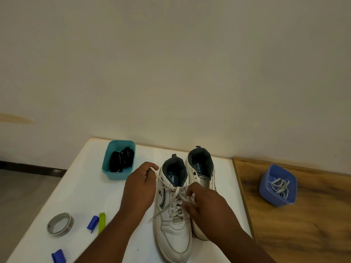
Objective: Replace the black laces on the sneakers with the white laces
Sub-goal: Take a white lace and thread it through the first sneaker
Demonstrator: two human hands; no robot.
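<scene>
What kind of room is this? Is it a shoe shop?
Probably not a shop; more likely a plain indoor room set up for a lacing job. A white table stands against a bare wall, with small tubs sorting the laces: a teal tub for black ones, a blue tub for white.

Dim, warm, even light (soft shadows), slight blur, edges bowed.

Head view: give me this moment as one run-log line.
left hand pinches white lace | right hand grips same lace | near sneaker laced white | black laces in teal box
</scene>
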